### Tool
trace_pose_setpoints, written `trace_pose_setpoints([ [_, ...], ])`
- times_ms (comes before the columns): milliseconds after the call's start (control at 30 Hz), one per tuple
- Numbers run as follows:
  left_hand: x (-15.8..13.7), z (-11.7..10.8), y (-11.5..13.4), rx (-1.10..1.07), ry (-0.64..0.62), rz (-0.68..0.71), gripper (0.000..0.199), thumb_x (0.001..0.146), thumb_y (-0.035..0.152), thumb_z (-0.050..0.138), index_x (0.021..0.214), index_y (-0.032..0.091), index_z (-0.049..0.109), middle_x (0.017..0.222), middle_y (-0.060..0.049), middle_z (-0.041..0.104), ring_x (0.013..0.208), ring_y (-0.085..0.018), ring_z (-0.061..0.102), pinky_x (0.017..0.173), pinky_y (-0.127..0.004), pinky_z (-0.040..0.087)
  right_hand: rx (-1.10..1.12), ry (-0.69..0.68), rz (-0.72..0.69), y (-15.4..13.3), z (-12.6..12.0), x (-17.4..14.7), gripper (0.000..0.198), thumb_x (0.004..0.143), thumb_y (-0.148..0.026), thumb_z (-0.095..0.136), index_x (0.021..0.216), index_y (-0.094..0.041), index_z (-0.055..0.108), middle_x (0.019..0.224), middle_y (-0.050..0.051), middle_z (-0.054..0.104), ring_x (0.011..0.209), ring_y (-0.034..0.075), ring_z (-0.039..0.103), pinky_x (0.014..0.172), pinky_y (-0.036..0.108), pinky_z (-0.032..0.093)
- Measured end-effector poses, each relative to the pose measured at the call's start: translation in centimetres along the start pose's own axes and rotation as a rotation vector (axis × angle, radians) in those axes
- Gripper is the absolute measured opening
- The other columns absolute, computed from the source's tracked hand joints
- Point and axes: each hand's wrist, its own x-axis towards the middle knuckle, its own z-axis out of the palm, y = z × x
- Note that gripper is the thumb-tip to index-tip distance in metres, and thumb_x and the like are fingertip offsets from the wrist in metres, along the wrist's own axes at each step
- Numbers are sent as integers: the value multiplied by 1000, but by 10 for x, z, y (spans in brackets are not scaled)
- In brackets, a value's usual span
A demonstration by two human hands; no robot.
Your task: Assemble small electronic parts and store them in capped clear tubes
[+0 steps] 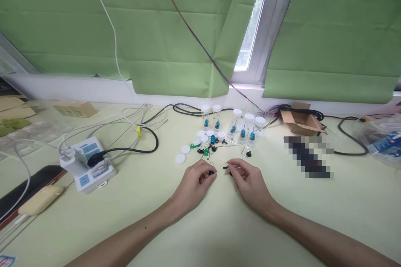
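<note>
Low over the table, my left hand [198, 179] pinches a small black part [211, 172] with a thin bent wire rising from it. Opposite it, my right hand [249, 181] has its fingers closed on a small black piece [226, 167] with a thin metal pin; its exact kind is too small to make out. Just beyond my hands lie loose green parts [206, 152], black pieces [214, 148] and thin metal rods. Several white round caps [186, 149] are scattered beside them. Behind stand several clear tubes [233, 127] with white lids, each with a blue part inside.
A white power strip [94, 167] with plugs and cables sits at the left. Black cables [188, 109] run along the back. An open cardboard box [302, 121] stands at the back right, near a pixelated dark item [308, 156] and a plastic bag [384, 137].
</note>
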Motion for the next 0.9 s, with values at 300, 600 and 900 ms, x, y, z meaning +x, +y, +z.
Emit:
trace_pose_setpoints([
  [300, 1, 1, -4, -9, 25, -10, 14, 89, 24, 57, 95, 20, 69, 99, -5, 61, 68, -13, 57, 58, -26, 48, -46, -56, -27, 0, 2, 2, 22, 92, -32, 54, 102, -17, 66, 80, 6, 73, 50, 14, 55, 50, 26, 44],
  [600, -2, -1, -2, 113, 55, -10, 9, 88, 24, 59, 93, 21, 65, 87, -2, 57, 63, -14, 51, 58, -27, 44, -274, -102, -194, 4, 5, 2, 16, 90, -21, 54, 87, -19, 70, 63, 1, 63, 54, 15, 55, 52, 24, 43],
  [900, 0, -4, -3, 219, 35, 1, 6, 89, 23, 56, 88, 20, 62, 80, -1, 56, 69, -17, 53, 58, -27, 39, -385, -125, -236, 8, 6, 1, 16, 90, -18, 52, 88, -20, 67, 63, 1, 61, 55, 16, 54, 55, 26, 41],
])
